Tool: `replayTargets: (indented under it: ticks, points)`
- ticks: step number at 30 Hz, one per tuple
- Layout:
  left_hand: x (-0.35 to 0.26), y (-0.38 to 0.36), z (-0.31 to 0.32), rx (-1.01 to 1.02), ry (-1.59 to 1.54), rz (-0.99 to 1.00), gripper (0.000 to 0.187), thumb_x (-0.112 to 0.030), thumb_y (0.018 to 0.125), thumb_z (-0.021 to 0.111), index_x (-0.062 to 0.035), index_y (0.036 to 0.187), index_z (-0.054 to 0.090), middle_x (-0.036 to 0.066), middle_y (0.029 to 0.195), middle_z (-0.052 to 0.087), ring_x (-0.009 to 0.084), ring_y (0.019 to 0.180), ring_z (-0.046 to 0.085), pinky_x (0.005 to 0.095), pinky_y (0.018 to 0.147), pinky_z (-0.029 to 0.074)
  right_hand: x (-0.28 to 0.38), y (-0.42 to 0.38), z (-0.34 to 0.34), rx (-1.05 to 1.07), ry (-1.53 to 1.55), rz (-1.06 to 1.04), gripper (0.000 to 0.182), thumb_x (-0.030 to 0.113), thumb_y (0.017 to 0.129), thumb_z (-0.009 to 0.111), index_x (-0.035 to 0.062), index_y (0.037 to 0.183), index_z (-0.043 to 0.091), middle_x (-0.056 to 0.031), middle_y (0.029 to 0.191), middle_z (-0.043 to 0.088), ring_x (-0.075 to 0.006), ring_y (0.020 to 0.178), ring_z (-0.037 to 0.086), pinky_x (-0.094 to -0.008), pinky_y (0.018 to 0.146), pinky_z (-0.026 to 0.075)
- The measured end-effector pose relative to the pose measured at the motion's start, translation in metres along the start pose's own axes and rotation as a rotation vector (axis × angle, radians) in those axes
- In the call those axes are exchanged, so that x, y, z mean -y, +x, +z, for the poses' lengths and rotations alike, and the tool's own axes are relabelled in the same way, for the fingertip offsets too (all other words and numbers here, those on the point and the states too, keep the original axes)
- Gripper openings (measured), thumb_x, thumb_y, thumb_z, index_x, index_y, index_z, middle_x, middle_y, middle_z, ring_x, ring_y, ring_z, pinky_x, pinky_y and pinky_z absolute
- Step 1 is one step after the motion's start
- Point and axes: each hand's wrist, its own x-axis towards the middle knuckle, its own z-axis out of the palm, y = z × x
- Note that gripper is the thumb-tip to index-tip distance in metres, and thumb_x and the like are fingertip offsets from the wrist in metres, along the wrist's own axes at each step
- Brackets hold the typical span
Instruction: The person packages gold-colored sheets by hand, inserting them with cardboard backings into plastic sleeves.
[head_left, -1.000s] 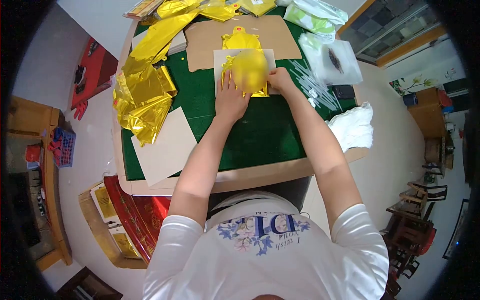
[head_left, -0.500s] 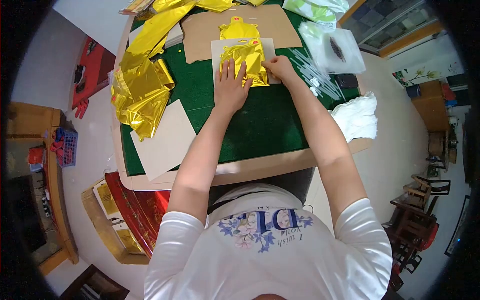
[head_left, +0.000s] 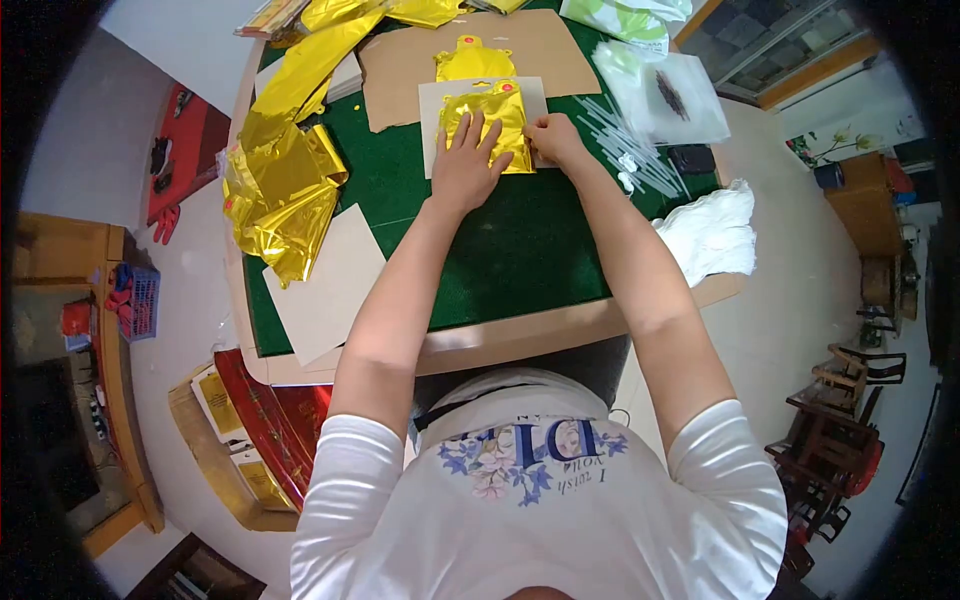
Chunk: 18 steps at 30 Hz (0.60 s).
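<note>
A folded gold foil balloon [head_left: 512, 110] with a red spot near its top lies on a grey-beige card [head_left: 430, 112]. My left hand [head_left: 468, 168] rests on the foil with its fingers spread, palm down. At the balloon's right edge, my right hand [head_left: 556, 140] has its thumb and fingers pinched together on the foil; the fingertips are partly hidden. Just beyond the card, another piece of gold foil [head_left: 475, 63], with a rounded tab and a red spot, lies on a brown cardboard sheet [head_left: 400, 65].
Crumpled gold foil [head_left: 280, 195] covers the table's left side, beside a blank card [head_left: 325, 295]. On the right are clear straws [head_left: 625, 145], a plastic bag [head_left: 695, 115], a small black object [head_left: 692, 159] and white fabric [head_left: 712, 232]. A green-and-white bag [head_left: 640, 18] lies farther back.
My left hand has shifted slightly on the foil, with its fingers a bit more bent. My right hand keeps its pinch at the right edge. The view has tilted slightly.
</note>
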Motion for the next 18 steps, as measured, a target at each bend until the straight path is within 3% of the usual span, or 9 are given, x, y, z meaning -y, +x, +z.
replayTargets:
  ticks: [4, 6, 10, 11, 12, 14, 15, 17, 18]
  points:
    - [0.001, 0.000, 0.009, 0.000, 0.000, -0.027, 0.056, -0.049, 0.099, 0.036, -0.0197, 0.147, 0.037, 0.009, 0.154, 0.032, 0.0267, 0.145, 0.024, 0.0508, 0.117, 0.015, 0.004, -0.005, -0.012, 0.087, 0.094, 0.060, 0.025, 0.029, 0.084, 0.061, 0.0062, 0.083, 0.071, -0.0092, 0.067, 0.068, -0.0219, 0.058, 0.066, -0.0336, 0.057, 0.052]
    - [0.001, 0.000, 0.008, -0.001, 0.014, -0.031, 0.055, -0.048, 0.100, 0.036, -0.0197, 0.147, 0.037, 0.009, 0.154, 0.032, 0.0264, 0.145, 0.024, 0.0504, 0.117, 0.015, 0.027, -0.038, -0.036, 0.230, 0.407, 0.112, 0.023, 0.024, 0.090, 0.059, 0.0030, 0.083, 0.060, -0.0025, 0.060, 0.055, -0.0112, 0.043, 0.049, -0.0257, 0.038, 0.036]
    - [0.001, 0.000, 0.009, -0.002, 0.008, -0.041, 0.053, -0.045, 0.100, 0.035, -0.0196, 0.147, 0.037, 0.009, 0.154, 0.032, 0.0261, 0.144, 0.025, 0.0501, 0.117, 0.015, 0.006, -0.063, -0.040, 0.256, 0.149, -0.048, 0.023, 0.025, 0.086, 0.068, 0.0036, 0.086, 0.060, -0.0023, 0.063, 0.056, -0.0106, 0.044, 0.049, -0.0244, 0.040, 0.037]
    - [0.001, 0.000, 0.009, -0.006, 0.022, -0.036, 0.053, -0.044, 0.100, 0.035, -0.0195, 0.147, 0.037, 0.009, 0.154, 0.032, 0.0260, 0.144, 0.025, 0.0502, 0.117, 0.015, 0.003, -0.067, -0.038, 0.172, 0.029, -0.060, 0.022, 0.025, 0.083, 0.066, 0.0030, 0.087, 0.064, -0.0084, 0.069, 0.065, -0.0203, 0.053, 0.061, -0.0325, 0.050, 0.048]
    - [0.001, -0.001, 0.010, 0.001, 0.021, -0.035, 0.053, -0.044, 0.100, 0.035, -0.0195, 0.147, 0.037, 0.009, 0.154, 0.032, 0.0260, 0.144, 0.025, 0.0502, 0.117, 0.015, -0.002, -0.071, -0.034, 0.175, 0.031, -0.054, 0.022, 0.025, 0.083, 0.066, 0.0030, 0.087, 0.064, -0.0084, 0.069, 0.065, -0.0203, 0.053, 0.061, -0.0325, 0.050, 0.048]
    - [0.001, 0.000, 0.010, -0.014, 0.026, -0.036, 0.052, -0.043, 0.100, 0.035, -0.0191, 0.147, 0.038, 0.009, 0.154, 0.032, 0.0263, 0.144, 0.026, 0.0503, 0.117, 0.015, -0.009, -0.080, -0.027, -0.209, -0.113, -0.284, 0.011, 0.015, 0.084, 0.065, 0.0068, 0.092, 0.063, -0.0064, 0.071, 0.060, -0.0202, 0.061, 0.061, -0.0316, 0.056, 0.048]
    - [0.001, 0.001, 0.009, -0.013, 0.027, -0.036, 0.052, -0.043, 0.100, 0.035, -0.0191, 0.147, 0.038, 0.009, 0.154, 0.032, 0.0263, 0.144, 0.026, 0.0503, 0.117, 0.015, -0.007, -0.089, -0.025, -0.208, -0.112, -0.283, 0.011, 0.015, 0.084, 0.065, 0.0068, 0.092, 0.063, -0.0064, 0.071, 0.060, -0.0202, 0.061, 0.061, -0.0316, 0.056, 0.048]
    - [0.001, 0.000, 0.010, -0.013, -0.009, -0.038, 0.052, -0.043, 0.101, 0.035, -0.0188, 0.147, 0.038, 0.009, 0.154, 0.031, 0.0265, 0.144, 0.026, 0.0505, 0.117, 0.015, -0.005, -0.114, -0.021, -0.374, -0.182, -0.733, 0.020, 0.007, 0.083, 0.061, 0.0117, 0.102, 0.066, -0.0081, 0.081, 0.058, -0.0251, 0.075, 0.062, -0.0349, 0.066, 0.050]
    - [0.002, -0.001, 0.011, -0.008, -0.009, -0.040, 0.052, -0.043, 0.101, 0.035, -0.0188, 0.147, 0.038, 0.009, 0.154, 0.031, 0.0265, 0.144, 0.026, 0.0505, 0.117, 0.015, -0.008, -0.126, -0.019, -0.370, -0.180, -0.730, 0.020, 0.007, 0.083, 0.061, 0.0117, 0.102, 0.066, -0.0081, 0.081, 0.058, -0.0251, 0.075, 0.062, -0.0349, 0.066, 0.050]
